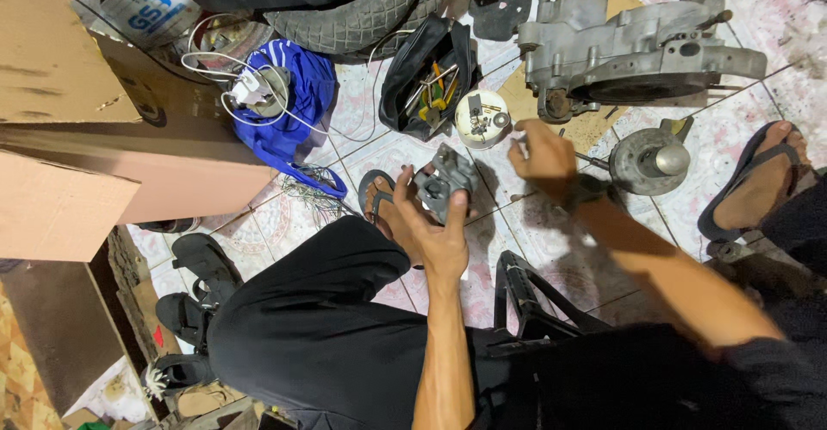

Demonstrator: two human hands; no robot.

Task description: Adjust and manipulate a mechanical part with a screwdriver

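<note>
Above tiled floor (732,128), left hand (435,227) cradling grey carburettor (444,184) — right hand (543,154) curled, raised.

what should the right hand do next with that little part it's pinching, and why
Probably bring the right hand across to the grey metal part that the left hand holds up. The right fingers pinch something too small to identify, just beside the white dish of small parts, while the grey part is turned up towards them.

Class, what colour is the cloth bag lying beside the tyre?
Blue with white stripes, seen in the head view.
</note>
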